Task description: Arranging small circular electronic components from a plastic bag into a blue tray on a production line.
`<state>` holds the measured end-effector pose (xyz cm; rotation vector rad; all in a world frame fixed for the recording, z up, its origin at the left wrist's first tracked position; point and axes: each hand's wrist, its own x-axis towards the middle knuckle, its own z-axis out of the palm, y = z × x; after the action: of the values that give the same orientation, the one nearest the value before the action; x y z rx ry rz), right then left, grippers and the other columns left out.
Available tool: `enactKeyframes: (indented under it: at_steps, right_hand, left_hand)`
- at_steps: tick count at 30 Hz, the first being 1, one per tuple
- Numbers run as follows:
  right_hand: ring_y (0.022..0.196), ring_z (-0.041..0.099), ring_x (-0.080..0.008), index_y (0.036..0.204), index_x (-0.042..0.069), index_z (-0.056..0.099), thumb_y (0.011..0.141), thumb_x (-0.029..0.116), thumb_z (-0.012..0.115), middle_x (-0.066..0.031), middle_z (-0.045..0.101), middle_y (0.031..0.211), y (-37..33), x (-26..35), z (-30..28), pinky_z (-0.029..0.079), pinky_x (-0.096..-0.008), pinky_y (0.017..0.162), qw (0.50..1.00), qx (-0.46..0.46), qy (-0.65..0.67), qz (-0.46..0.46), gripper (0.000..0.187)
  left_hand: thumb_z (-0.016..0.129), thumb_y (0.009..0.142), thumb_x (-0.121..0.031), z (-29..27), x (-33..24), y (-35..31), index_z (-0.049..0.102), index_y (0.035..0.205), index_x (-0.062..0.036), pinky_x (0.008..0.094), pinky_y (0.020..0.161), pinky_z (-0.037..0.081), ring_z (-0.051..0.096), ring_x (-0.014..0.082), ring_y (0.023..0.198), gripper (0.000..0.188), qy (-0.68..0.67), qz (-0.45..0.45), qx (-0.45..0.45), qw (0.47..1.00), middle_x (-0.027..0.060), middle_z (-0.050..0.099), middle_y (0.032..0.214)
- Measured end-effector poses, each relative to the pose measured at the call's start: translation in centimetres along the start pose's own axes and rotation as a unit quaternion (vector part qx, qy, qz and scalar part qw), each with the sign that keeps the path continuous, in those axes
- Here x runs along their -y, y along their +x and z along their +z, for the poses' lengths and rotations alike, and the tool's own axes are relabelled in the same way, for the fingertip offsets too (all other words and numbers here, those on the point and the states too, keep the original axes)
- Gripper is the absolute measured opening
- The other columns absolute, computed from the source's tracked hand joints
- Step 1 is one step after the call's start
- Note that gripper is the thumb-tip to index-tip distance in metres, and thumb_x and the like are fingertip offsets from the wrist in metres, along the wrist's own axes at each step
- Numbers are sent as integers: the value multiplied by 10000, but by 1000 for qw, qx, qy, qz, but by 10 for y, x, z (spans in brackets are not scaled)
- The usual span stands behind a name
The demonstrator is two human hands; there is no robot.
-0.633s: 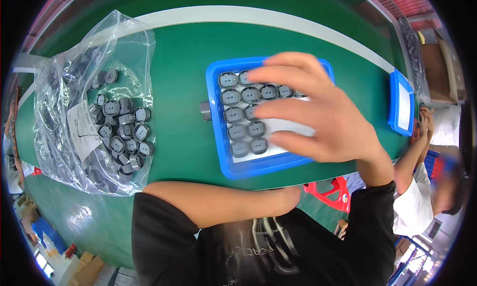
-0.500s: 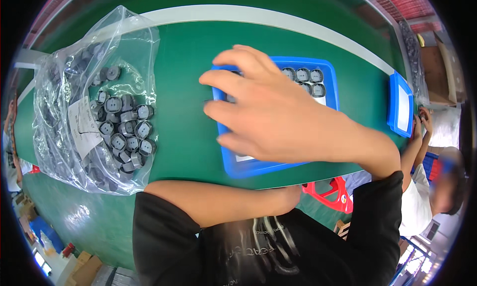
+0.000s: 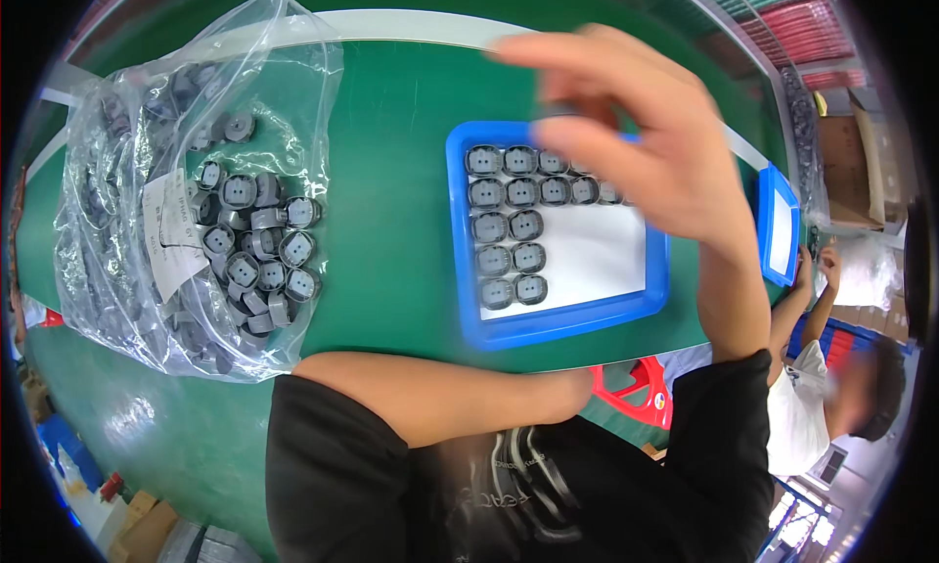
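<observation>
My right hand (image 3: 646, 123) is raised over the far right part of a blue tray (image 3: 464, 260). Its index finger and thumb are apart, but motion smears the fingers. A dark spot shows between them; whether it is a held piece I cannot tell. White lining (image 3: 592, 255) covers the tray's bottom, with rounded dark grey caps (image 3: 522, 192) in rows at the far side and left. My left forearm lies along the table's near edge; the left hand (image 3: 577, 395) shows only at the wrist, its fingers hidden. Left of the tray, a clear plastic bag (image 3: 127, 299) holds many similar caps (image 3: 266, 242).
The green table (image 3: 391, 201) has a pale strip along its far side. A second blue tray (image 3: 768, 225) stands at the right, near a co-worker (image 3: 797, 406) in white. A red stool (image 3: 641, 392) is beyond the near edge. A white label (image 3: 174, 232) lies on the bag.
My right hand has swung up and to the right, away from the tray's left part, uncovering the caps there. My left forearm stays almost where it was.
</observation>
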<state>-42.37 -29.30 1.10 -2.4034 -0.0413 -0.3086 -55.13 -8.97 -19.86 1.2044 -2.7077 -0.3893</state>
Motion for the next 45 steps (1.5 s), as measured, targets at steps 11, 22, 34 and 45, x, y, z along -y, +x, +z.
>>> enactKeyframes:
  at_steps: [11,22,34,45]
  right_hand:
    - [854,631,-170,1033,-2,663,891,76,697,-68,680,908,-211,-53,1,500,-299,774,890,-196,-197,360,165]
    - [1066,624,-329,908,0,679,791,-27,746,-138,676,1112,-240,-49,9,508,-406,904,923,-213,-231,220,137]
    - [1038,629,-369,950,6,673,725,-25,780,-187,673,1144,-168,-11,2,516,-450,876,973,-135,-176,63,251]
    - [946,526,-297,873,41,709,722,-25,794,-71,566,947,-111,-28,42,466,-408,815,981,-34,-190,-4,186]
  left_hand:
    - [635,833,-168,-30,7,20,779,859,-35,451,763,521,679,292,886,198,43,120,231,965,155,739,946]
    - [712,771,-201,-29,6,15,801,917,-112,400,788,517,697,226,913,192,47,39,176,982,48,751,934]
    - [599,792,-163,-20,3,-3,747,810,-40,392,702,500,635,266,759,193,113,26,34,993,117,689,783]
    - [633,739,-133,-22,6,2,723,707,-54,413,613,500,615,244,656,124,42,40,58,997,78,661,700]
